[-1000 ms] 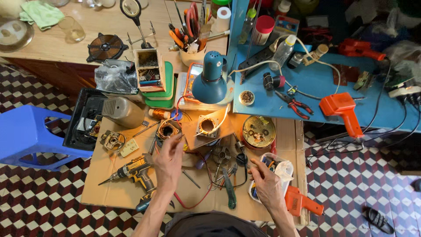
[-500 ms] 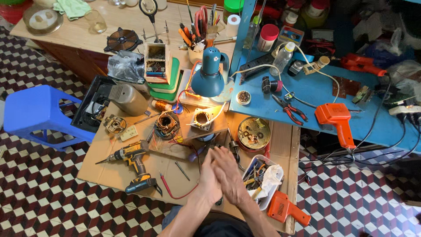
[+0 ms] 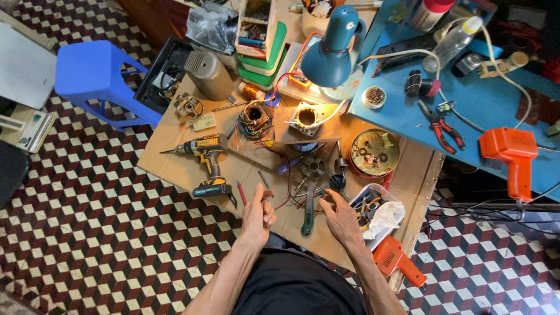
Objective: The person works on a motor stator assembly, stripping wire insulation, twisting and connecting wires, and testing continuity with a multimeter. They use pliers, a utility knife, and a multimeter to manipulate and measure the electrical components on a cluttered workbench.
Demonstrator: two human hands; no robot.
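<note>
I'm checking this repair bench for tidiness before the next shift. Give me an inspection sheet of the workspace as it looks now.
Surface: cardboard-covered table, crowded; blue bench abuts it.
Job's things: left hand raised above the table edge, fingers curled, apparently pinching something small; right hand open, empty, beside a green-handled tool.
Clutter: yellow cordless drill, two motor stators, round metal tin, plastic tray of parts, red-handled pliers, orange heat gun.
Grippers: left closed in a pinch, right open.
Cables: red and dark leads tangled by the hands; white cord across the blue bench.
Surroundings: teal desk lamp lit; blue stool; checkered floor tiles.
</note>
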